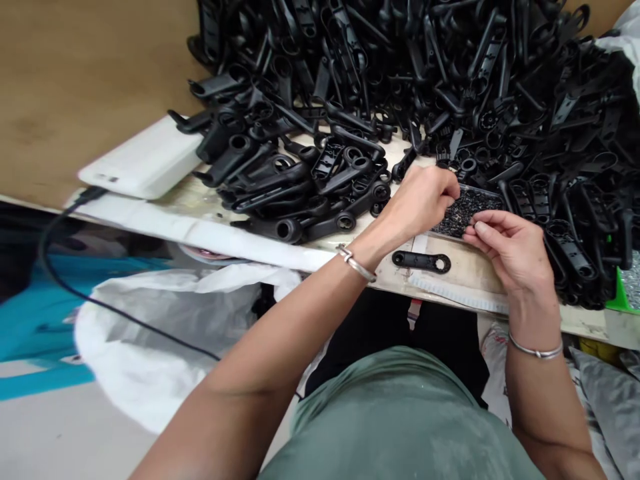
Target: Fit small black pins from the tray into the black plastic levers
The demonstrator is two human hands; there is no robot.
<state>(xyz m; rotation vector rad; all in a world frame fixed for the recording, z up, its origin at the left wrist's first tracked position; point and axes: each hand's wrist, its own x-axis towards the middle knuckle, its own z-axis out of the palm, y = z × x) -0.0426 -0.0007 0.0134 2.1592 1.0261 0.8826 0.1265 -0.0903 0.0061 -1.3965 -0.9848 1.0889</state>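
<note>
My left hand [425, 193] is closed, its fingers curled down at the left side of a shallow clear tray [493, 198] of tiny dark pieces [456, 212]. Whatever its fingertips hold is hidden. Over the tray's right front corner, my right hand [523, 253] pinches thumb and fingers together; anything between them is too small to name. One black plastic handle-like part [419, 261] with a ring at one end lies flat on the table in front of the tray, apart from both hands.
A large heap of similar black parts [350, 60] covers the back of the table [390, 275], with a row of them [570, 247] at right. A white power bank [145, 157] with a black cable [135, 320] sits at left. Below hangs a white plastic bag [150, 347].
</note>
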